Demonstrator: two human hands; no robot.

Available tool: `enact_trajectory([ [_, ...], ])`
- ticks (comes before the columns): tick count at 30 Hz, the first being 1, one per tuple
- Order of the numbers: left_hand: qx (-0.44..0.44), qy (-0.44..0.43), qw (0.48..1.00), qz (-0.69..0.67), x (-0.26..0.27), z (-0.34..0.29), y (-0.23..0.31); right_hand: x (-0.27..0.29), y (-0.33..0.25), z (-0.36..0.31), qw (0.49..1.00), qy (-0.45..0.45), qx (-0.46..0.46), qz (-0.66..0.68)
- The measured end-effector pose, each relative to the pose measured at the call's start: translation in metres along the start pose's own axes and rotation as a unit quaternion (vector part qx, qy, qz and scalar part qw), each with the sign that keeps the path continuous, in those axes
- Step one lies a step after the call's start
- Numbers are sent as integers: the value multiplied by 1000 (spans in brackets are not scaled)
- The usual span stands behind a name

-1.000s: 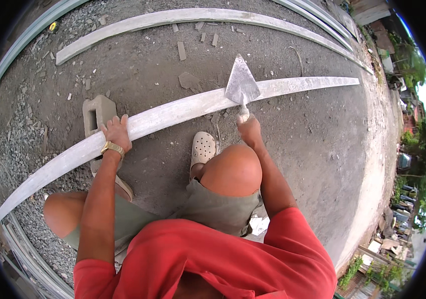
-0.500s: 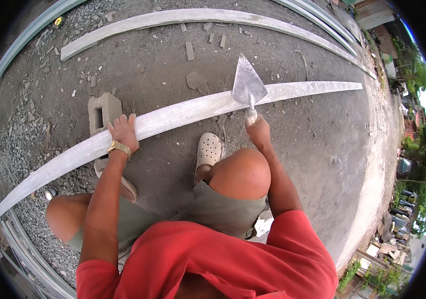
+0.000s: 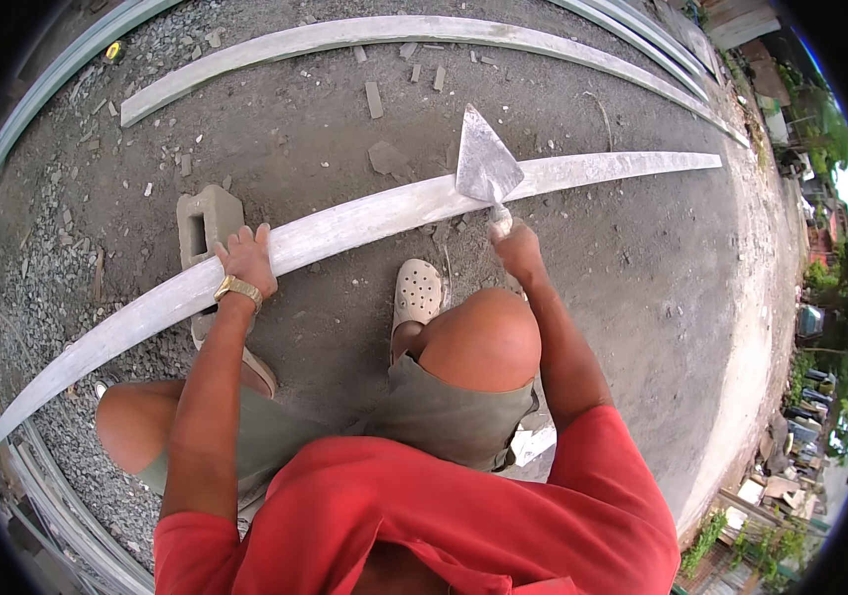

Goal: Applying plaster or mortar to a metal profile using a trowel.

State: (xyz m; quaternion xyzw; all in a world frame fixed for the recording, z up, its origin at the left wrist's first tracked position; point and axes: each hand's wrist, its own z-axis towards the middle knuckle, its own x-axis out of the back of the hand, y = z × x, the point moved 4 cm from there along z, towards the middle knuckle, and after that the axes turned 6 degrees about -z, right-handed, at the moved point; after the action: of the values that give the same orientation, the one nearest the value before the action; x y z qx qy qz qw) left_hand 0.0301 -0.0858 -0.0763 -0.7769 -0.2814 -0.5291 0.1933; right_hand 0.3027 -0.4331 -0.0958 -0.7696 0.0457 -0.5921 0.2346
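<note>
Red shirt (image 3: 424,496) & grey-green shorts (image 3: 439,412) were seen nearest, w/ knees bent & a beige clog (image 3: 417,288) set on the ground (image 3: 622,317). A watch (image 3: 237,290) was worn on the L wrist; L hand (image 3: 247,262) was laid on the pale board (image 3: 374,220), fingers spread, not clenched. Trowel (image 3: 489,164) was grasped by its handle in the closed R hand (image 3: 517,250); its blade was set over the board's R part, contact unclear. Board was stretched L to R ahead of the feet, crossing a hollow block (image 3: 221,210) nr L hand; dark shade was seen in the block's opening. Vs. 0.5 s ago, trowel had been shifted slightly L along board; L hand had been kept nr block. Farther off, a 2nd board (image 3: 374,33) was laid, w/ flat chips (image 3: 374,99) scattered this side.
</note>
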Motion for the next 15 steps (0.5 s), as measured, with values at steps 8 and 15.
enact_trajectory([
  [8, -1, 37, 999, 11, 3, -1, -1, -4, -41, -22, 999, 23, 8, -28],
  [15, -36, -81, 996, -19, 23, 4, -6, 90, -60, 22, 997, -25, 71, 36],
])
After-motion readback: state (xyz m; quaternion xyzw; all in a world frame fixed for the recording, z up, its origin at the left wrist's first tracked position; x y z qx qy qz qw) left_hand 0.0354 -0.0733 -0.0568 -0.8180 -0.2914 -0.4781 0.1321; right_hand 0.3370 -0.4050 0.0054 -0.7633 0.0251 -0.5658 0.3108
